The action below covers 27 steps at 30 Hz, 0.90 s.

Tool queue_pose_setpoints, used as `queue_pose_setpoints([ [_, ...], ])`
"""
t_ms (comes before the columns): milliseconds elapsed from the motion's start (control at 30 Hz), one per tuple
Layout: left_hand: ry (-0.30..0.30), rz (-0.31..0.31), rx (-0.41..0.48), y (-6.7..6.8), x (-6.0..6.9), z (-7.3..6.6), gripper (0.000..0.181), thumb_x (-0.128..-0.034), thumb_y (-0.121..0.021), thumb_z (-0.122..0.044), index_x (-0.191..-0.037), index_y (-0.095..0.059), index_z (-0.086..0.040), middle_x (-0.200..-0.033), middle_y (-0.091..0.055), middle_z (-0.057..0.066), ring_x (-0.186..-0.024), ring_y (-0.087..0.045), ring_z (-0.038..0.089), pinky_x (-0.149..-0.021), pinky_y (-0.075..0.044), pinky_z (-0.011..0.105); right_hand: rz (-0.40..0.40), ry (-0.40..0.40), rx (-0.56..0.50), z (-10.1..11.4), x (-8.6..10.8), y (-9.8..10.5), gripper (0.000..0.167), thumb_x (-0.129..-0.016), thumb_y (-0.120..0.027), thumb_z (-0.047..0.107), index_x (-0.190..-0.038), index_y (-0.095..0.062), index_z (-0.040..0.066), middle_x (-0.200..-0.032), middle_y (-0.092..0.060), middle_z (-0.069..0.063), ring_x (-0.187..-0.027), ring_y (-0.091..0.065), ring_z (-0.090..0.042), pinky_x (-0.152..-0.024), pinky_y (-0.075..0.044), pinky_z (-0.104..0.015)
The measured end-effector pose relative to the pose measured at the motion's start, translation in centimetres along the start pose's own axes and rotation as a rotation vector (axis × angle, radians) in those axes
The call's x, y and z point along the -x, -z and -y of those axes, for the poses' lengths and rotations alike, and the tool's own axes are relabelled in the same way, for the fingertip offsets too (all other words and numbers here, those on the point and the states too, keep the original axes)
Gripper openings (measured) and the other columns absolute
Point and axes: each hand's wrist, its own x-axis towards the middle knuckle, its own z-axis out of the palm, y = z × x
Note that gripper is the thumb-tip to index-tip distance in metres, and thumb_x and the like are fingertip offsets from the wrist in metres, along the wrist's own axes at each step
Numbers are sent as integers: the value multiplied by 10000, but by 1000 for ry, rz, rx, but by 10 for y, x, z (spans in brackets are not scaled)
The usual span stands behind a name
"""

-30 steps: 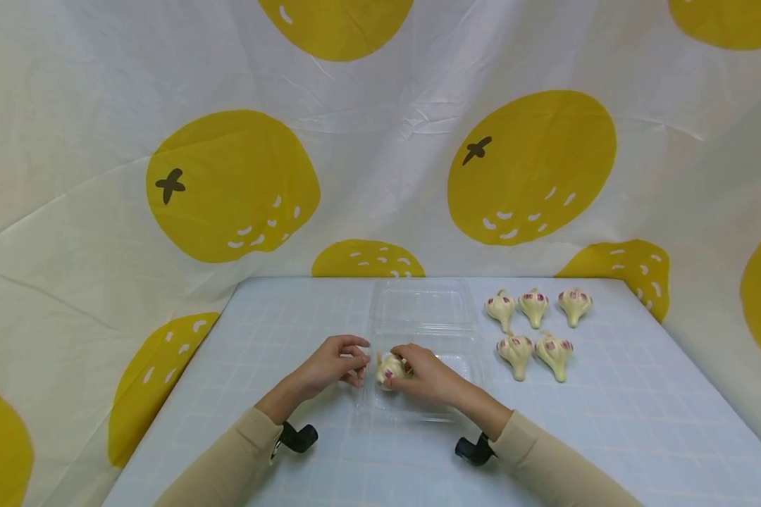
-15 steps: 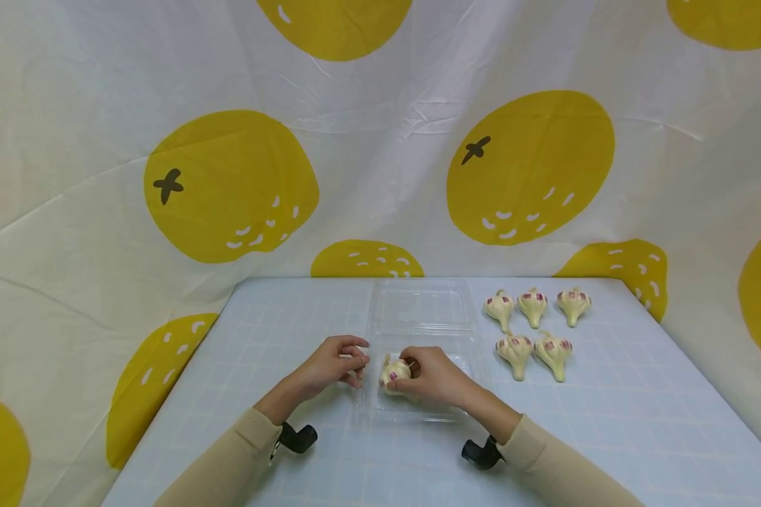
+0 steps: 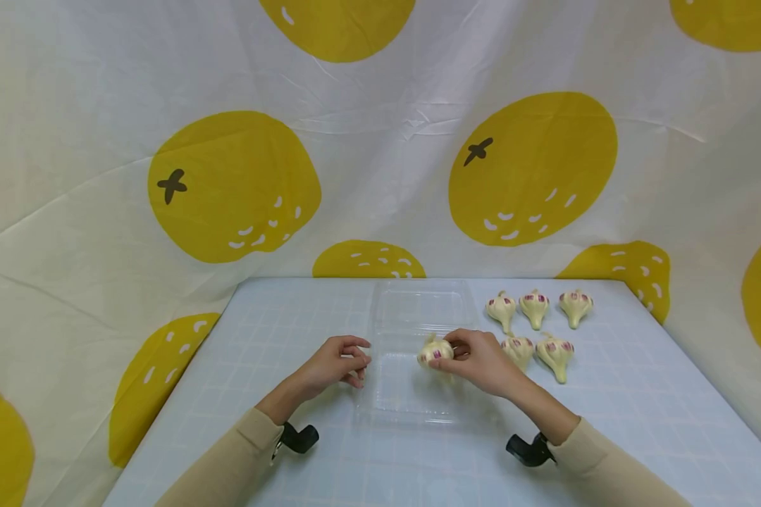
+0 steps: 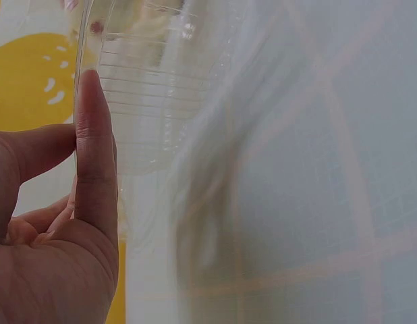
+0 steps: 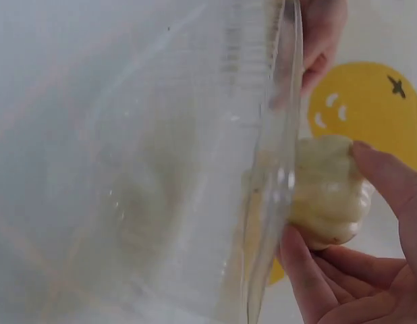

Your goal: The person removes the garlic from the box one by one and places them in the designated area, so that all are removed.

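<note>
In the head view my right hand (image 3: 482, 358) pinches a cream garlic bulb (image 3: 434, 352) with purple patches. The bulb is over the right part of a clear plastic clamshell container (image 3: 396, 417), whose lid (image 3: 421, 304) lies folded back. In the right wrist view thumb and fingers grip the bulb (image 5: 330, 196), partly behind the container's wall (image 5: 276, 196). My left hand (image 3: 331, 365) stays at the container's left edge, fingers loosely bent. The left wrist view shows the left hand (image 4: 67, 236) with fingertips against the clear rim (image 4: 82, 47).
Right of the container, several garlic bulbs (image 3: 535, 308) lie in two rows on the pale checked tabletop (image 3: 634, 408). The right hand partly covers one front-row bulb (image 3: 517, 351). A white curtain (image 3: 387, 162) with yellow fruit prints hangs behind the table.
My right hand has carried the garlic bulb up and rightward from the container's left side. The left hand, the container and the other bulbs have stayed put.
</note>
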Motion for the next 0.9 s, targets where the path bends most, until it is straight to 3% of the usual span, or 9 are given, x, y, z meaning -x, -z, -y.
queue_pose_setpoints([
  [467, 6, -5, -13, 2, -1, 1, 477, -1005, -667, -109, -1402, -494, 91, -929, -647, 214, -715, -661, 199, -688, -630, 329, -177, -25, 128, -28, 23, 64, 564, -880, -822, 375, -1216, -675, -53, -1063, -741, -132, -926, -717, -231, -738, -613, -294],
  [767, 14, 1, -11, 3, 0, 0, 481, -1007, -669, -123, -1401, -496, 91, -883, -655, 139, -702, -671, 209, -692, -630, 332, -241, -120, 191, -51, 43, 113, 641, -936, -755, 420, -1306, -609, -84, -1146, -707, -227, -995, -695, -335, -704, -575, -198],
  [900, 10, 5, -6, 2, 1, 1, 484, -1008, -666, -119, -1405, -490, 96, -888, -654, 142, -705, -667, 202, -693, -630, 330, -289, -174, 228, -70, 51, 138, 680, -956, -718, 453, -1315, -588, -109, -1163, -682, -292, -1022, -673, -412, -694, -603, -268],
])
